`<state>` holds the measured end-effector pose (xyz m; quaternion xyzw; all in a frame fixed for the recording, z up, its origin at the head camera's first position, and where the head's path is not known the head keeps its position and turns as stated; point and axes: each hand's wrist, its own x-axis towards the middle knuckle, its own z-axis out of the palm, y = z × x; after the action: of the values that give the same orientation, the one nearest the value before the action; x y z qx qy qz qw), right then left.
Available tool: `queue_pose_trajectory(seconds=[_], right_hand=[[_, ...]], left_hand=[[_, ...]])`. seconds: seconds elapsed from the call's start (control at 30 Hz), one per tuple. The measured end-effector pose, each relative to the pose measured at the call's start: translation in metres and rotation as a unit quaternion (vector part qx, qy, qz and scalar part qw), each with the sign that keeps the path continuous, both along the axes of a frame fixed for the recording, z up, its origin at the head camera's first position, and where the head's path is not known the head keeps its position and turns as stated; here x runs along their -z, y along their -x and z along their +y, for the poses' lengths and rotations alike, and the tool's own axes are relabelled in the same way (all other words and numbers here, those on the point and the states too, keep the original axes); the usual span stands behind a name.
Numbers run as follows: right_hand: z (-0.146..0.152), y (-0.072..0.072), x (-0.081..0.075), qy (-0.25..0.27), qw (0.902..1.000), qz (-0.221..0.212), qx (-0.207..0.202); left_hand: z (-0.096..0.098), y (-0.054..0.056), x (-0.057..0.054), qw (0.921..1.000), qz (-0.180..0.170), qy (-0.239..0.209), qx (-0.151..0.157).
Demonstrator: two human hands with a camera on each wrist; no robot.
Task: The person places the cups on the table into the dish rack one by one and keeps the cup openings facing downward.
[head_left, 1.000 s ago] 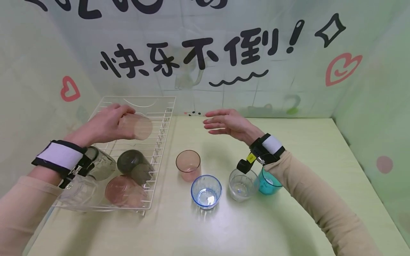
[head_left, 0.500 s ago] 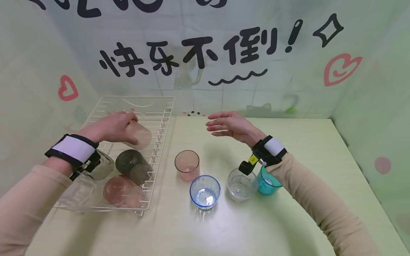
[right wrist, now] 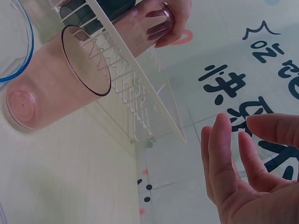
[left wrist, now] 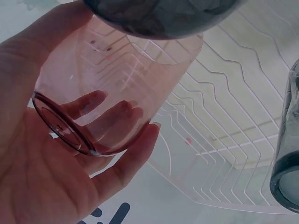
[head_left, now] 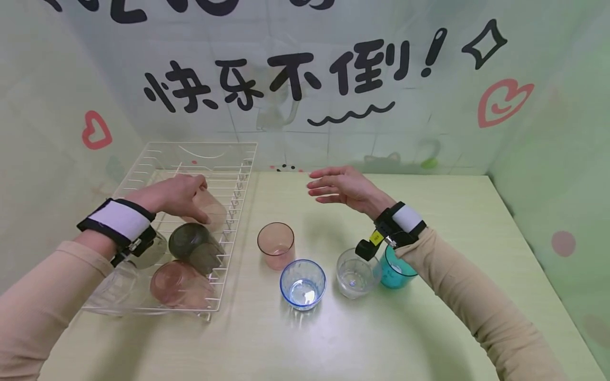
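Note:
My left hand grips a pale pink glass over the white wire rack. In the left wrist view its fingers and thumb wrap around this tilted glass, with the thick base toward the palm. Close in front of it in the rack lies a dark grey glass. My right hand is raised above the back of the table, fingers spread loosely and holding nothing. Nearest to it on the table stands an upright pink glass. Whether the held glass touches the rack wires, I cannot tell.
Also in the rack are a pink glass, a clear glass and a greenish glass partly behind my left wrist. On the table stand a blue-rimmed glass, a clear glass and a turquoise glass.
My left hand has moved toward me and slightly to the right, lowering the pink glass closer to the dark grey glass in the rack. The right hand stays almost still.

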<state>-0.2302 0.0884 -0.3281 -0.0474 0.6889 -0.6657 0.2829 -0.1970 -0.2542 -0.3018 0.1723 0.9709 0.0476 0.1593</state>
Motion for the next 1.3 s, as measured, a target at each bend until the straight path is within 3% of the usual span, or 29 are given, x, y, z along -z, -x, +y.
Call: queue_pose_trajectory(seconds=[0.53, 1.03, 1.3], right_hand=[[-0.002, 0.004, 0.002, -0.002, 1.0000, -0.002, 0.006], [-0.001, 0.005, 0.006, -0.004, 1.0000, -0.002, 0.006], [-0.001, 0.006, 0.010, -0.006, 1.0000, 0.000, 0.001]], left_hand=[[-0.001, 0.006, 0.010, 0.9993, -0.013, -0.029, 0.021], [-0.002, 0.002, 0.020, 0.9980, -0.001, -0.049, 0.040], [-0.002, 0.001, 0.022, 0.9987, -0.010, -0.039, 0.030]])
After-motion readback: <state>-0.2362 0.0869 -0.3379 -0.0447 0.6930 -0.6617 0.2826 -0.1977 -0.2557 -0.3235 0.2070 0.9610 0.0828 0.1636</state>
